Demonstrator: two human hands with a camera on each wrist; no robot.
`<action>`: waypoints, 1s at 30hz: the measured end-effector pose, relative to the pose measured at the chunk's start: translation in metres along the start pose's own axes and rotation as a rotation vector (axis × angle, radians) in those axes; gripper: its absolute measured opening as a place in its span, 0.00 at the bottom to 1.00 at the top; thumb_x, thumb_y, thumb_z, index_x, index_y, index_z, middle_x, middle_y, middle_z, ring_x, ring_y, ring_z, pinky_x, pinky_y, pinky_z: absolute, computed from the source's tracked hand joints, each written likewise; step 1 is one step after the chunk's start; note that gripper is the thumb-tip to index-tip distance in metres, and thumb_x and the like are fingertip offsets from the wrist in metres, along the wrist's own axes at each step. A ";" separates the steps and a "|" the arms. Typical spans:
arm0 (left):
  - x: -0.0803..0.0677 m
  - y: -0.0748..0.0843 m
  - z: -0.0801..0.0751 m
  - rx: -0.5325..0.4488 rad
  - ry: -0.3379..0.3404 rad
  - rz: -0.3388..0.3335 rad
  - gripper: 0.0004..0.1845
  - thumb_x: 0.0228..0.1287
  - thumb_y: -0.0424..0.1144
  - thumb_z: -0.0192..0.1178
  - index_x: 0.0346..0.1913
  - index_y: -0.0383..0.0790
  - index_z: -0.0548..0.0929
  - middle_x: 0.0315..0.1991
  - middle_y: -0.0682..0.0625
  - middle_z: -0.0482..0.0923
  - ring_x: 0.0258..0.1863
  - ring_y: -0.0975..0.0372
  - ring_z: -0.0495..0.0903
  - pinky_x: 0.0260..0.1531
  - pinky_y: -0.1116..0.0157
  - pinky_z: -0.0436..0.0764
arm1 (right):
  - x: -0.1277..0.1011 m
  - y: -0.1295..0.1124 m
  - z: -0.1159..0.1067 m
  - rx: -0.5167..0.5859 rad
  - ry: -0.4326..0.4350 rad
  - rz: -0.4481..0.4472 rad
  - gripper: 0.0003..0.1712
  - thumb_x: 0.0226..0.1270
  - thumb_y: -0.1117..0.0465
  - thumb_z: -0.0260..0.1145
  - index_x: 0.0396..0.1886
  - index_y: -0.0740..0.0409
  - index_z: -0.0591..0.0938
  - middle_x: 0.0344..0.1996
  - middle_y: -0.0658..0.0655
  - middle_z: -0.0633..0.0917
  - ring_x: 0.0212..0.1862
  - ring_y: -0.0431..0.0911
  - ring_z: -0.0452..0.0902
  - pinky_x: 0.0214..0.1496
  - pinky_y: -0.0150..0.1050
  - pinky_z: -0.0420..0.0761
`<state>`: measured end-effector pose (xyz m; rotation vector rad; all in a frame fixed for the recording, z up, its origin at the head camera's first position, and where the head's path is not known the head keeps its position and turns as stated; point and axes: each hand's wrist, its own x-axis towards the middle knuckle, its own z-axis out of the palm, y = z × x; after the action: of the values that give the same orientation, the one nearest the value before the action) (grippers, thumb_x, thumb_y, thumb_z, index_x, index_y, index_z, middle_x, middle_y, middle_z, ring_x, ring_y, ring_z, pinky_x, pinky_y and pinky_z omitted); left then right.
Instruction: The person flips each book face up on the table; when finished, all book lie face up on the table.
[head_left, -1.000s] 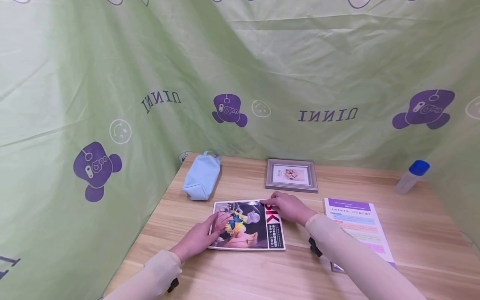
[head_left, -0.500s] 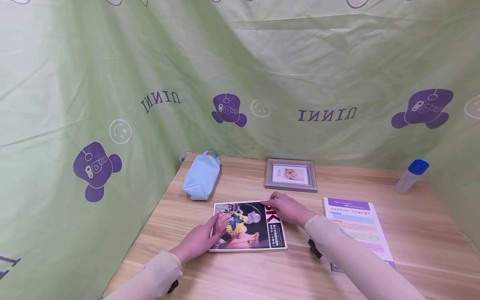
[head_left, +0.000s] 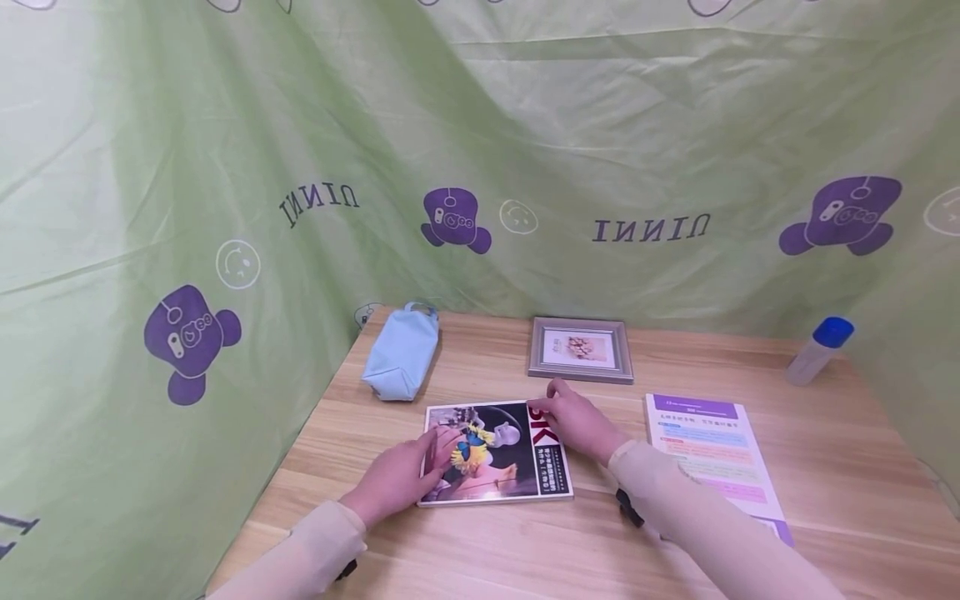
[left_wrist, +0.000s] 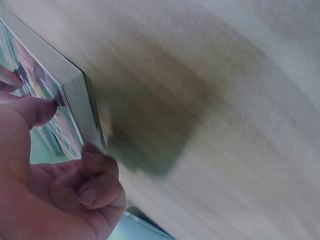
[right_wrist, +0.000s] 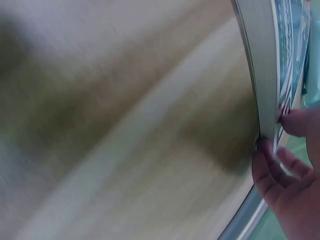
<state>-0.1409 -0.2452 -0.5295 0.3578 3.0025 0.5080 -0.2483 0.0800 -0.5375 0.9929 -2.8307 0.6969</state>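
A single book (head_left: 497,452) with a dark, colourful cover is lying flat on the pale wood-grain worktop (head_left: 750,367), toward its front left part. A green fabric backdrop (head_left: 525,125), printed with purple cartoon figures and lettering, is hanging around the worktop on the back and both sides.

The left hand (head_left: 397,477) is resting at the book's left edge, its thumb lying on the cover and its curled fingers (left_wrist: 100,170) pressing against the page edges, as the left wrist view shows. The right hand (head_left: 573,419) is sitting at the book's far right corner; in the right wrist view its fingertips (right_wrist: 272,165) are pinching the corner, with the thumb on the cover side and the other fingers curling under the edge. Both hands are therefore partly closed around the book's edges, and the book's underside is looking slightly raised off the wood at the right corner.

Beyond the book, one silver picture frame (head_left: 580,349) is lying flat just behind the right hand. One light blue pouch (head_left: 401,353) is sitting near the back left corner. One printed sheet (head_left: 712,454) with a purple header is lying to the right of the book, partly under the right sleeve. One small clear bottle (head_left: 819,351) with a blue cap is lying at the far right, well apart from the rest.
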 end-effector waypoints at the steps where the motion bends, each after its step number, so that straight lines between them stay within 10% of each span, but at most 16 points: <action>1: 0.002 -0.001 0.001 0.023 0.017 0.013 0.38 0.67 0.50 0.69 0.72 0.31 0.74 0.43 0.41 0.83 0.36 0.51 0.84 0.42 0.50 0.86 | -0.002 -0.001 0.000 -0.004 0.010 0.010 0.20 0.70 0.70 0.68 0.60 0.58 0.88 0.45 0.58 0.73 0.37 0.47 0.75 0.41 0.45 0.84; 7: 0.015 -0.003 -0.001 0.055 0.111 0.100 0.25 0.65 0.48 0.72 0.58 0.37 0.83 0.47 0.46 0.72 0.35 0.57 0.77 0.39 0.54 0.85 | -0.023 -0.009 -0.002 -0.031 0.044 0.111 0.20 0.72 0.62 0.70 0.62 0.58 0.86 0.38 0.57 0.77 0.31 0.47 0.75 0.36 0.47 0.82; 13: 0.030 -0.009 -0.004 0.033 0.097 0.122 0.25 0.72 0.45 0.66 0.67 0.39 0.80 0.66 0.36 0.72 0.54 0.45 0.82 0.56 0.45 0.82 | -0.051 -0.027 -0.004 -0.075 0.031 0.184 0.22 0.72 0.50 0.72 0.61 0.53 0.87 0.33 0.59 0.90 0.33 0.52 0.86 0.39 0.50 0.86; 18: 0.038 -0.014 -0.006 0.010 0.052 0.092 0.27 0.75 0.47 0.64 0.72 0.41 0.78 0.74 0.30 0.65 0.62 0.37 0.78 0.60 0.41 0.78 | -0.070 -0.042 0.001 -0.117 0.020 0.146 0.25 0.68 0.43 0.73 0.59 0.49 0.89 0.09 0.49 0.68 0.16 0.42 0.67 0.21 0.42 0.74; 30: 0.045 -0.009 -0.005 0.029 0.017 0.092 0.26 0.76 0.45 0.63 0.72 0.39 0.78 0.71 0.30 0.68 0.60 0.36 0.79 0.59 0.40 0.79 | -0.078 -0.049 0.008 -0.153 0.048 0.173 0.26 0.63 0.42 0.76 0.57 0.47 0.90 0.14 0.55 0.79 0.18 0.43 0.70 0.20 0.45 0.74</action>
<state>-0.1869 -0.2444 -0.5297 0.4978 3.0236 0.4779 -0.1563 0.0880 -0.5409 0.7066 -2.9000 0.5000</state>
